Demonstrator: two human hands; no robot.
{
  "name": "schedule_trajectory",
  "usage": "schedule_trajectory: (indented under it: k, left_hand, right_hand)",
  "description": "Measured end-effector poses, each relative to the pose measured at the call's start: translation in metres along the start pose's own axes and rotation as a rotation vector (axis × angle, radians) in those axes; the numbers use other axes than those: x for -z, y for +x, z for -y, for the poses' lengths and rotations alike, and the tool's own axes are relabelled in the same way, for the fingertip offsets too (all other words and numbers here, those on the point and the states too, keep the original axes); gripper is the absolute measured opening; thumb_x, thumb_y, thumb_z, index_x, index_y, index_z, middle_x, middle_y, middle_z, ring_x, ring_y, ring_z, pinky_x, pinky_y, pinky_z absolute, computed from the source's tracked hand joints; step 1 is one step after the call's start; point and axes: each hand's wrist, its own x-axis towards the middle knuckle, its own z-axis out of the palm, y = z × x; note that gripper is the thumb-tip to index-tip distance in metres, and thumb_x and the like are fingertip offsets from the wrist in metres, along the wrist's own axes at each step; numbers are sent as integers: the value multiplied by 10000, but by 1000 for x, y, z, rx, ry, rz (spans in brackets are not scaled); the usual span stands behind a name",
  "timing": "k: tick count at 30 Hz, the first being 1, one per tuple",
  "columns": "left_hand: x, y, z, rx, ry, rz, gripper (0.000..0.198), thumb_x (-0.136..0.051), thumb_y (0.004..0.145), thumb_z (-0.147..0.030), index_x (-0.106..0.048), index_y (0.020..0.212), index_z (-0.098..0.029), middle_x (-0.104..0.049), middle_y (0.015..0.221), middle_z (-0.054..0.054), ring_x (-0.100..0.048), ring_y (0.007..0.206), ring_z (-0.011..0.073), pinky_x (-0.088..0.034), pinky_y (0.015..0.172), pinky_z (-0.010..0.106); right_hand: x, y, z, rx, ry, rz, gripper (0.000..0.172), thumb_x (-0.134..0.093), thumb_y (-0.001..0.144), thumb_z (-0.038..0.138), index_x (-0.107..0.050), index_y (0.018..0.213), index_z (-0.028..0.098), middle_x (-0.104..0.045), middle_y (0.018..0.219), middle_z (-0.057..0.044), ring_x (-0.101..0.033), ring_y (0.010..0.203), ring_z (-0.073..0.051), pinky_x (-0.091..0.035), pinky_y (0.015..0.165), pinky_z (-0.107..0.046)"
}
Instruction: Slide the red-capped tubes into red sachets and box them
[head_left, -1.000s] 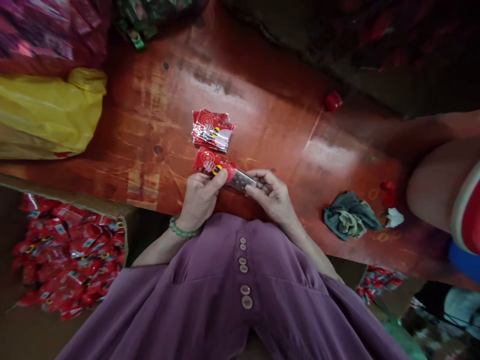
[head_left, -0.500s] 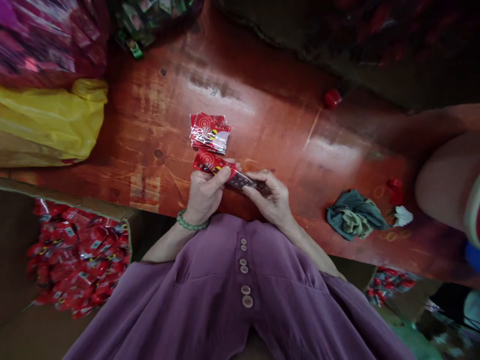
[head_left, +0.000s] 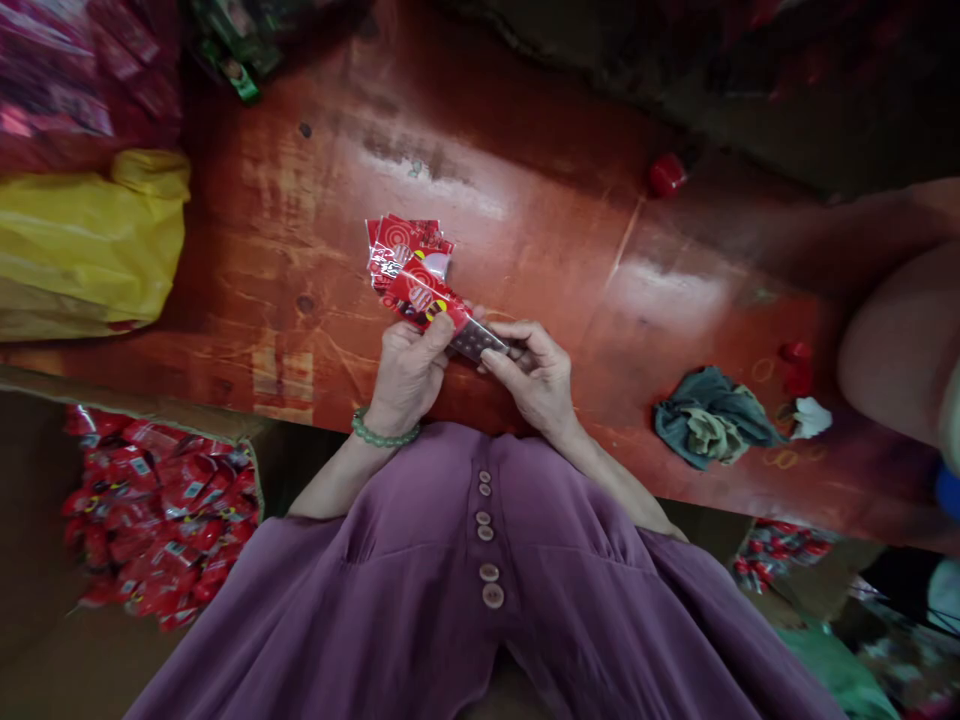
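Both hands hold a red printed plastic packet (head_left: pixel 422 287) whose lower part is see-through and dark with dots. My left hand (head_left: pixel 411 370), with a green bead bracelet (head_left: pixel 384 430) at the wrist, pinches its middle, thumb on top. At the packet's lower right end, my right hand (head_left: pixel 541 378) is closed, thumb and fingers on the dotted part. Just beyond lies a loose stack of similar red packets (head_left: pixel 394 236) on the table, partly covered in view by the held one. What is inside the held packet I cannot make out.
The reddish wooden table (head_left: pixel 555 260) bears a yellow bag (head_left: pixel 90 245) at left and a crumpled grey-green cloth (head_left: pixel 709 420) at right. A red cap-like piece (head_left: pixel 667 175) lies farther back. Below the left edge, a cardboard box holds many red packets (head_left: pixel 165 510).
The held packet's red end has moved up and away, so it now overlaps the stack in view. Both hands keep their grip on it. The camera view has shifted slightly.
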Motion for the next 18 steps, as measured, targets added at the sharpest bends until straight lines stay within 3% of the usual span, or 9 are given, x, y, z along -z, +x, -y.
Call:
schedule_trajectory:
  k: [3,6,12,18]
  left_hand:
    - [1,-2,1,10,-51,44,423,-872,633,-552,-756,859,-213,-774,884,33,-730,979,218,-571,912,350]
    - [1,-1,4,37,-63,34,397,-877,642,-517,-753,866,-214,-778,871,32,-736,924,212,-588,863,355]
    - [0,1,4,38,-2,21,336,-897,632,-450,-743,770,-185,-771,829,24,-726,820,171,-579,808,311]
    - [3,0,5,37,-52,12,410,-866,646,-536,-755,854,-202,-783,911,53,-730,989,222,-579,888,353]
  right_hand:
    - [-1,1,-3,-7,37,-2,325,-730,836,468,-652,1054,240,-702,1016,-21,-686,867,-145,-612,833,-348]
    - [-1,2,-2,-30,30,-2,347,-742,821,482,-653,1052,238,-704,1018,-26,-690,885,-150,-615,853,-356]
    - [1,9,2,-169,244,83,341,-784,778,481,-644,984,248,-704,1114,-3,-661,703,-80,-630,669,-252]
    - [-5,11,4,-179,207,34,427,-835,705,499,-637,976,235,-704,975,4,-676,769,-97,-640,719,-251]
